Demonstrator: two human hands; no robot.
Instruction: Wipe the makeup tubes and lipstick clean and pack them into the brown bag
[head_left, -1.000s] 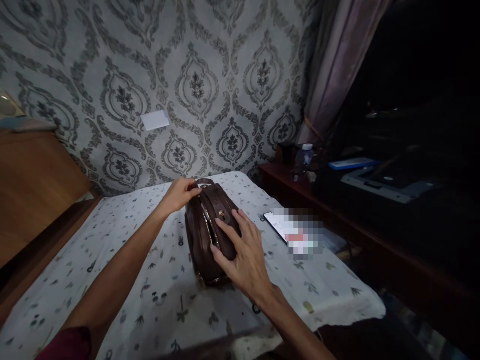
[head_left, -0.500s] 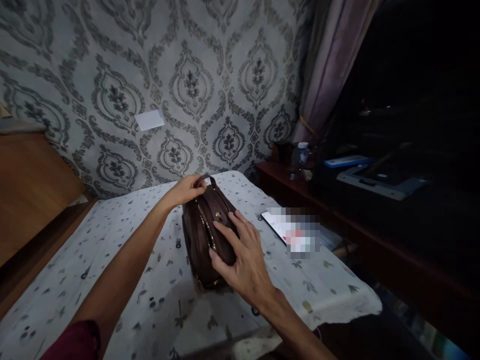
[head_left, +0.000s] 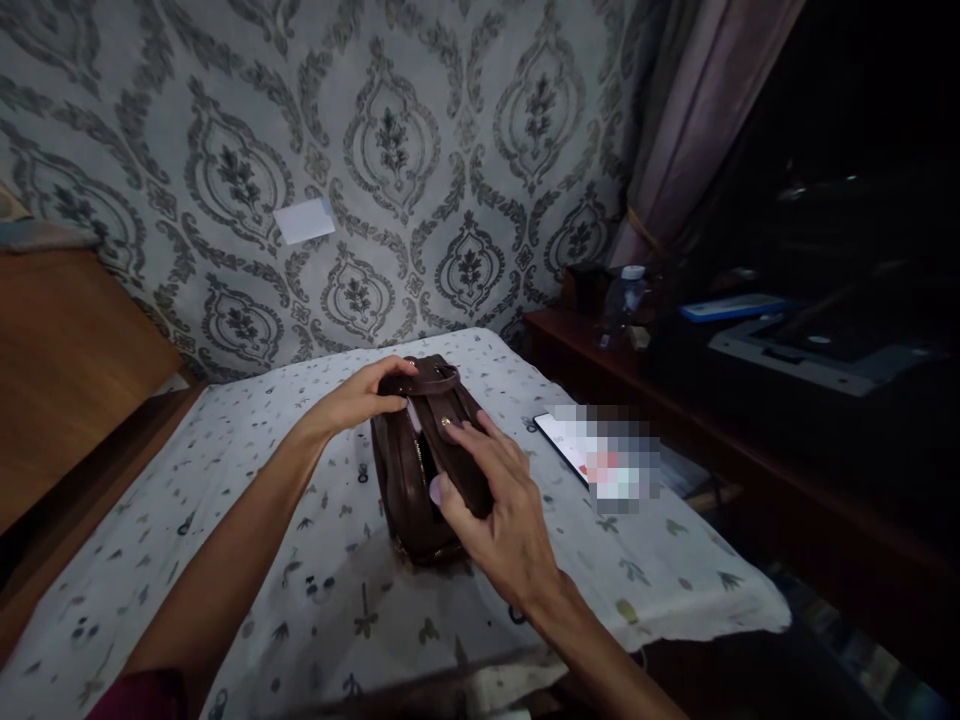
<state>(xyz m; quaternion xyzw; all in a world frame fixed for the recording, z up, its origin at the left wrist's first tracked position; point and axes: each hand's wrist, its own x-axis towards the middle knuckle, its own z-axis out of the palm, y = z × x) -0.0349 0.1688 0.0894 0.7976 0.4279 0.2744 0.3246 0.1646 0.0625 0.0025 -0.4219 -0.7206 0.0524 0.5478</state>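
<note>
A brown leather bag [head_left: 397,480] stands on the patterned white sheet, its zipped top parted in a dark gap where something pale shows near the far end. My left hand [head_left: 364,395] grips the bag's far left top edge, thumb by the gap and fingers over the top. Across the right side of the top lies my right hand [head_left: 499,490], fingers spread near a small gold stud, with the thumb at the gap. The bag's handle [head_left: 439,383] lies folded down at the far end.
A phone [head_left: 562,445], partly pixelated, lies on the sheet [head_left: 637,590] right of the bag. Beyond is a dark red ledge [head_left: 555,335] with a clear bottle [head_left: 624,300]. A wooden board [head_left: 82,370] stands at left, and a patterned wall is behind.
The bag's top gap has opened wider and the pale thing now shows inside. The handle has dropped from upright to lying flat. My left hand has shifted from the handle's base to the bag's edge.
</note>
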